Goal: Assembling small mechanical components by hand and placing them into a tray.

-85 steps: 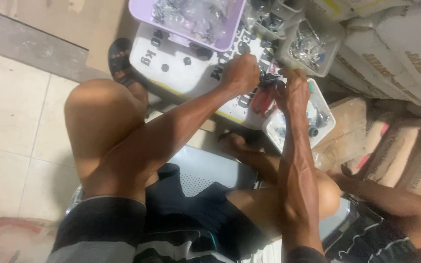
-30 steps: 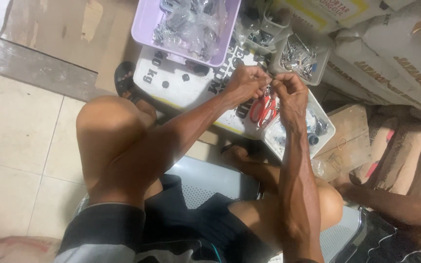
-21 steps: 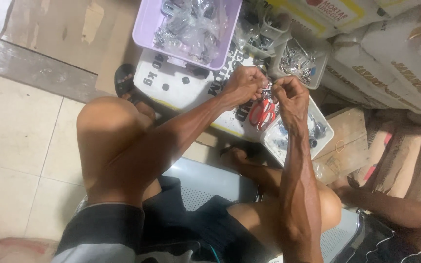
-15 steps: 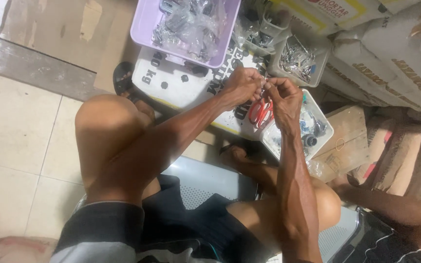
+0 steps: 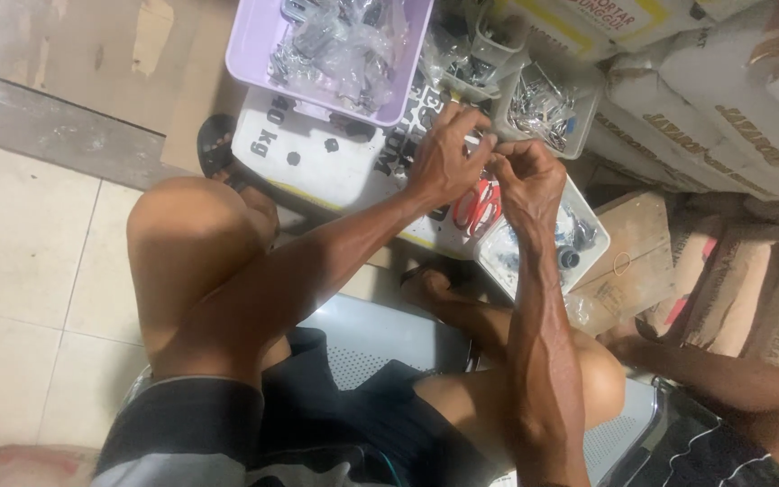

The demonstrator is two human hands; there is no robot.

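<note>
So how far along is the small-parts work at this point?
Done: cannot tell; no finished pieces are distinguishable. In hand: left hand and right hand pinch a small part, too tiny to identify, between their fingertips above red-handled pliers. Left: loose metal pieces remain in the lilac plastic tray, the clear plastic container and the shallow white tray.

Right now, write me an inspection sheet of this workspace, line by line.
Surface: a white sack laid flat on the tiled floor serves as the bench.
Job's things: left hand and right hand meet over a small part too small to identify; red-handled pliers lie beneath them.
Clutter: lilac tray of bagged metal parts, clear tub of shiny hardware, white tray with dark fittings, loose black bits on the sack.
Grippers: both hands pinched shut.
Cables: nothing seen.
Surroundings: stacked sacks at right, a sandal, another person's leg.
</note>
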